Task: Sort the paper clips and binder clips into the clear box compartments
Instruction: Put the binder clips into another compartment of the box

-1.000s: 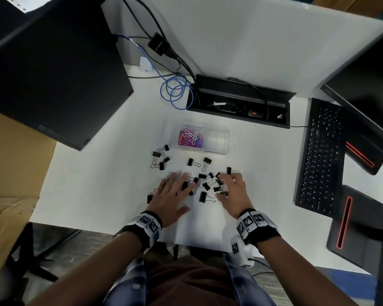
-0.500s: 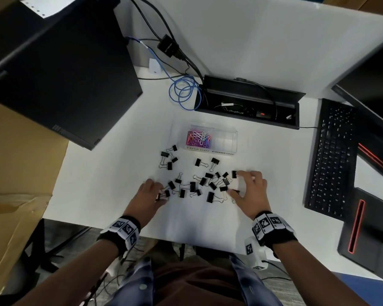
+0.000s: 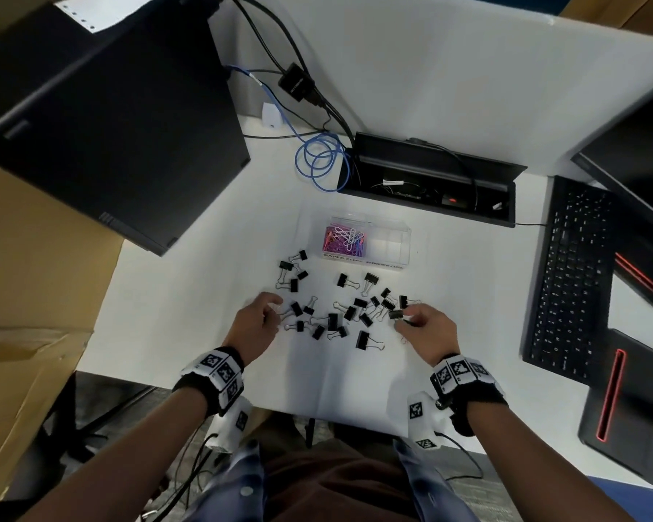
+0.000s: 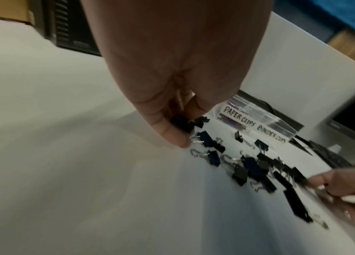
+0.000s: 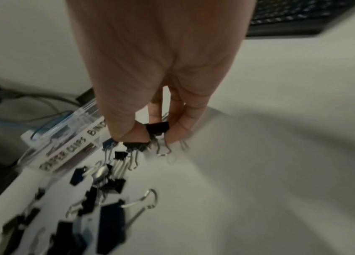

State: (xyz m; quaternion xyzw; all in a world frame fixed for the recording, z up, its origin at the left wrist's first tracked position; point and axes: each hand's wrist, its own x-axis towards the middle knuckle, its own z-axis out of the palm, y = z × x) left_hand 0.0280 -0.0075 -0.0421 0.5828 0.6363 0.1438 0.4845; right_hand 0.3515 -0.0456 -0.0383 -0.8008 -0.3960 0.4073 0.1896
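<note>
Colourful wire paper clips [image 3: 344, 240] already fill one compartment of the clear plastic box [image 3: 389, 246] (the other is empty); before it, black metal binder clips [image 3: 332, 321] litter the white counter [image 3: 189, 314], each hand, left hand [image 3: 255, 324] and right hand [image 3: 428, 327], pinching one.

Binder clips [image 3: 364, 340] — roughly two dozen, loose on desk; clear box [image 3: 389, 250] — one; keyboard [image 3: 566, 276] — one.

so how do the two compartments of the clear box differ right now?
The left compartment, labelled PAPER CLIPS, holds a heap of pink, purple and white paper clips; the right compartment, labelled for binder clips, holds nothing visible. The binder clips lie loose on the desk instead. Both compartments sit in one clear box, open on top.
</note>
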